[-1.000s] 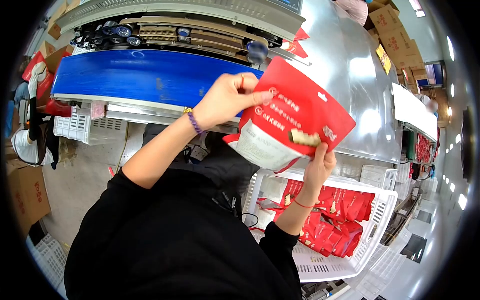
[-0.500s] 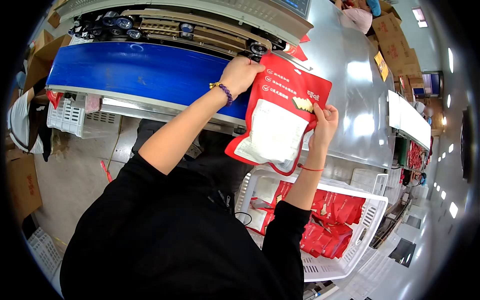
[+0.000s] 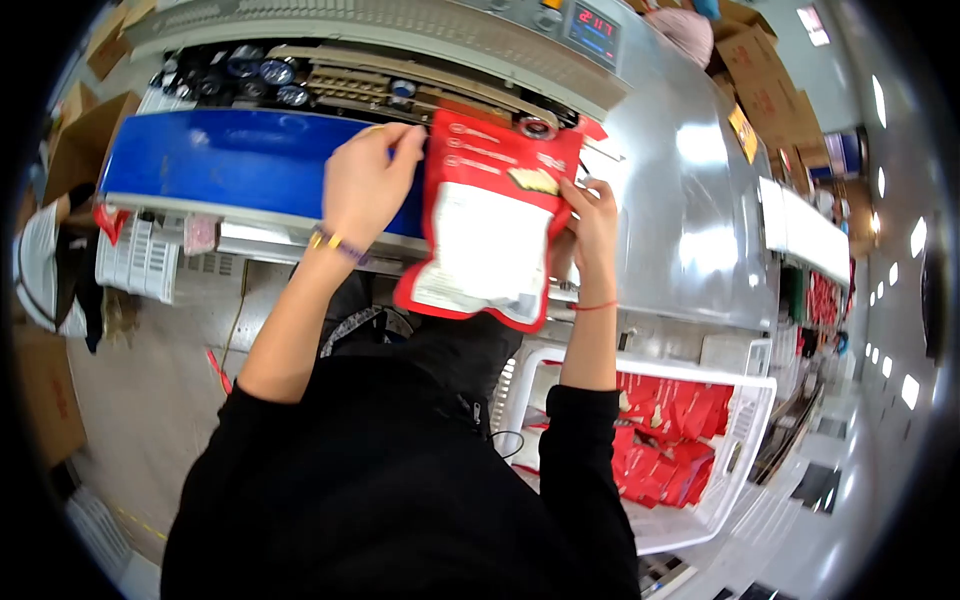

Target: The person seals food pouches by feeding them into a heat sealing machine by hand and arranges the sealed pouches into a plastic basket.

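Note:
A red pouch (image 3: pixel 490 240) with a large white panel stands in front of me, its top edge at the roller-and-belt mechanism of a sealing machine (image 3: pixel 370 90). My left hand (image 3: pixel 370 185) is closed at the pouch's upper left edge, thumb and fingertips together there; the exact grip is partly hidden. On the other side, my right hand (image 3: pixel 590 225) pinches the upper right edge, thumb on the front. Below the mechanism runs a blue conveyor belt (image 3: pixel 230 160), just behind my left hand.
A white crate (image 3: pixel 740 470) holding several red pouches (image 3: pixel 665 440) stands below my right forearm. A metal table (image 3: pixel 670 220) extends to the right of the machine, whose display (image 3: pixel 595 32) glows. Cardboard boxes (image 3: pixel 765 80) and part of another person (image 3: pixel 683 32) are at the back.
Both hands have moved left with the pouch, whose top edge now lies along the machine's mechanism. The pouch hangs straighter, and the view has shifted slightly.

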### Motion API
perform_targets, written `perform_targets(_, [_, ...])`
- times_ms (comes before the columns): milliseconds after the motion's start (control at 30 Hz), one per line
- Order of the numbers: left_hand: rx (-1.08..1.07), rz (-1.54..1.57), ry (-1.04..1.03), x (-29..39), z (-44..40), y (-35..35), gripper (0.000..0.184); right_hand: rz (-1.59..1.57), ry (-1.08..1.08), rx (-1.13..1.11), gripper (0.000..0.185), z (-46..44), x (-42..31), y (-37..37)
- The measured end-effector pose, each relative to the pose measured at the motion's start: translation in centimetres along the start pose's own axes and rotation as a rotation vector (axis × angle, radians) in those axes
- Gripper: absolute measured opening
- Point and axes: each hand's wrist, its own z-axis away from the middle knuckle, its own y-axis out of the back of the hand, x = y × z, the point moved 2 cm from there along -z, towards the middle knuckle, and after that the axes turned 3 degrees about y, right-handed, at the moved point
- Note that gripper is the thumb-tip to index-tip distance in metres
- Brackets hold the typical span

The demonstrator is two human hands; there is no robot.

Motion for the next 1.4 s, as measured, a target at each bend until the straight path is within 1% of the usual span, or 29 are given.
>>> perform_targets(33, [0.011,0.068,-0.03,1.9,0.9,1.6,0.021,-0.02,-0.012,-0.059,0.028,0.0,0.5,-0.4])
perform_targets(67, [-0.011,0.194,-0.05,3.5,1.8,2.5,0.018,0.086,-0.017,-0.13,0.026,-0.2,1.2,0.1])
perform_targets(100, [-0.048,0.324,-0.093,5.4,2.7,3.2,0.016,0.102,0.02,-0.164,0.022,0.5,0.7,-0.3])
perform_targets(133, [-0.079,0.323,-0.235,7.0,3.5,3.7,0.016,0.019,0.1,-0.218,0.019,1.9,0.2,-0.2])
perform_targets(167, [-0.134,0.39,-0.292,8.1,4.4,3.8,0.011,-0.016,0.185,-0.265,0.016,3.2,-0.3,0.8])
perform_targets(200, [-0.194,0.376,-0.346,9.0,5.2,3.8,0.011,-0.012,0.239,-0.275,0.013,4.4,-0.6,2.1])
perform_targets(267, [-0.324,0.387,-0.41,9.8,6.5,2.6,0.012,-0.152,0.225,-0.286,0.013,7.6,-0.4,6.0])
perform_targets(300, [-0.384,0.389,-0.414,10.1,7.0,1.7,0.012,-0.143,0.24,-0.229,0.011,9.9,-0.4,8.4])
perform_targets(333, [-0.43,0.385,-0.415,10.4,7.5,0.9,0.012,-0.115,0.233,-0.114,0.011,11.9,0.5,11.2])
perform_targets(400, [-0.491,0.403,-0.39,10.4,8.4,-0.8,0.012,-0.068,0.253,0.185,0.011,15.6,2.9,17.5])
perform_targets(467, [-0.555,0.418,-0.382,11.4,9.3,-2.5,0.013,-0.015,0.223,0.629,0.012,20.3,4.0,23.5])
perform_targets(533, [-0.638,0.37,-0.361,11.9,9.9,-3.4,0.012,0.158,0.238,0.842,0.016,24.4,7.2,30.5])
perform_targets(600, [-0.67,0.435,-0.426,12.6,10.6,-4.3,0.011,0.41,0.17,0.996,0.018,29.2,12.1,36.9])
perform_targets(667, [-0.694,0.414,-0.419,13.1,11.1,-4.7,0.01,0.755,-0.092,0.919,0.03,33.1,17.4,40.4])
perform_targets(733, [-0.75,0.365,-0.435,13.2,11.3,-5.0,0.01,1.2,-0.393,0.821,0.055,36.0,22.7,41.2])
perform_targets(800, [-0.739,0.341,-0.42,12.9,11.3,-5.2,0.01,1.031,-0.586,0.761,0.074,38.7,28.3,42.3])
perform_targets(867, [-0.773,0.343,-0.396,13.1,11.4,-5.2,0.009,1.373,-0.61,0.721,0.07,38.3,25.8,37.9])
perform_targets(933, [-0.755,0.379,-0.475,12.7,11.2,-5.5,0.008,1.297,-0.613,0.552,0.057,37.8,26.2,37.1])
perform_targets(967, [-0.765,0.377,-0.48,12.5,11.1,-5.5,0.008,1.289,-0.548,0.487,0.048,37.1,25.5,36.2])
perform_targets(1000, [-0.776,0.379,-0.485,12.2,10.9,-5.4,0.008,1.283,-0.485,0.423,0.04,36.4,24.1,35.1])
perform_targets(1067, [-0.827,0.349,-0.444,11.3,10.7,-5.5,0.011,1.353,-0.393,0.205,0.035,34.1,19.8,31.8])
perform_targets(1133, [-0.812,0.396,-0.454,10.9,10.6,-5.4,0.011,1.321,-0.372,0.087,0.031,31.4,13.4,27.0])
perform_targets(1167, [-0.801,0.418,-0.495,10.8,10.6,-5.4,0.012,1.3,-0.253,0.067,0.029,30.5,11.1,25.6])
perform_targets(1200, [-0.792,0.443,-0.539,10.8,10.6,-5.3,0.013,1.318,-0.228,0.004,0.024,29.2,7.8,23.6])
perform_targets(1233, [-0.812,0.448,-0.521,10.8,10.6,-5.1,0.014,1.294,-0.204,-0.044,0.024,28.1,3.8,21.2])
perform_targets(1300, [-0.911,0.464,-0.626,10.9,10.6,-4.5,0.031,1.195,-0.171,-0.156,0.021,27.1,-3.4,16.6])
perform_targets(1333, [-0.965,0.486,-0.672,11.3,10.9,-4.3,0.041,1.186,-0.221,-0.255,0.02,26.6,-7.0,14.1])
perform_targets(1367, [-1.013,0.544,-0.671,11.5,11.3,-4.0,0.05,1.251,-0.075,-0.336,0.018,26.6,-9.4,12.1])
perform_targets(1400, [-1.059,0.603,-0.67,11.8,12.0,-3.9,0.06,1.277,-0.017,-0.481,0.017,26.4,-11.5,10.8])
